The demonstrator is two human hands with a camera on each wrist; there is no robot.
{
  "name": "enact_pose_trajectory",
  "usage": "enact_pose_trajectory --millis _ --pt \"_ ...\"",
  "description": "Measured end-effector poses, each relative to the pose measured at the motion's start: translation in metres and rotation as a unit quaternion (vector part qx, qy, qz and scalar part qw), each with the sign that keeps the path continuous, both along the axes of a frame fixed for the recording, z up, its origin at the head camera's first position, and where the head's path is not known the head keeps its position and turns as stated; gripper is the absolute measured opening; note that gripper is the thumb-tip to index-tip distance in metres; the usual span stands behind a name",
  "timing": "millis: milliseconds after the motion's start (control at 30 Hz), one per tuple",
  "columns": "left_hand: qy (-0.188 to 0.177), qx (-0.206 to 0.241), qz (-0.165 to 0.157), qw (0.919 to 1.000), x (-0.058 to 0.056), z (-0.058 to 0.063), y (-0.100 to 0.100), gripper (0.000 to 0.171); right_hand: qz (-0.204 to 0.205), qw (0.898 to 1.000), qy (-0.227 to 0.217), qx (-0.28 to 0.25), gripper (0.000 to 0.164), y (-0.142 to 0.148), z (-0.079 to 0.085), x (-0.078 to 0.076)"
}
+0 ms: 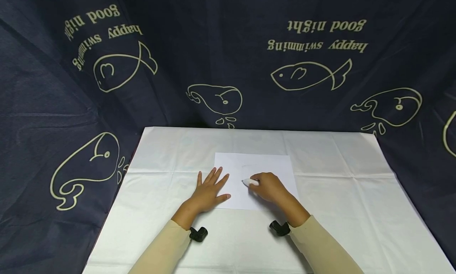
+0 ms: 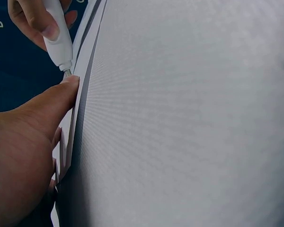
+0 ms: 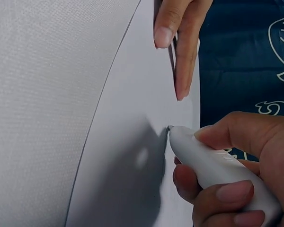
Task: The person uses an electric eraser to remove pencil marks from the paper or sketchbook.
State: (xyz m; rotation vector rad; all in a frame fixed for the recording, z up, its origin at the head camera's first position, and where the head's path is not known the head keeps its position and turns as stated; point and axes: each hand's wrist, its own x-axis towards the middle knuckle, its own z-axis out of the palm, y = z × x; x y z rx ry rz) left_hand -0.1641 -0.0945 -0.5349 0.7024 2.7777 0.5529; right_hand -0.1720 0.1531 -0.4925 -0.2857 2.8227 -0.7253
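Note:
A thick white pen-shaped tool (image 1: 250, 182) with a narrow grey tip is gripped in my right hand (image 1: 269, 187); the right wrist view shows my fingers wrapped about its smooth body (image 3: 213, 163) and the thumb along its top. Its tip points left, close over a sheet of white paper (image 1: 278, 165). My left hand (image 1: 206, 195) lies with fingers spread over the sheet's left edge, thumb out toward the tool. A faint grey mark (image 1: 246, 166) shows on the paper above the tip. The hand and tool cast a shadow on the sheet.
The paper lies on a table with a creased white cloth (image 1: 178, 151). Behind and beside the table hangs a dark blue curtain (image 1: 213, 48) with fish and whale drawings and lettering. A black wrist camera (image 1: 198, 234) sits at my left cuff, another (image 1: 279, 228) at my right.

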Motion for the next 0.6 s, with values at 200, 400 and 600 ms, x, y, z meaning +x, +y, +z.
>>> enact_pose_trajectory --millis 200,400,600 --pt "0.006 -0.003 0.0 1.0 -0.001 -0.0013 -0.0001 0.072 -0.016 1.0 0.011 0.005 0.032 0.001 -0.0015 -0.0027" --pt "0.007 -0.003 -0.002 1.0 -0.0007 -0.001 -0.0001 0.072 -0.014 1.0 0.009 0.009 0.033 0.0017 -0.0017 -0.0046" --pt "0.008 -0.004 -0.002 1.0 -0.0011 -0.0009 -0.0004 0.073 -0.003 1.0 -0.002 0.011 0.034 0.0008 0.0009 0.0009"
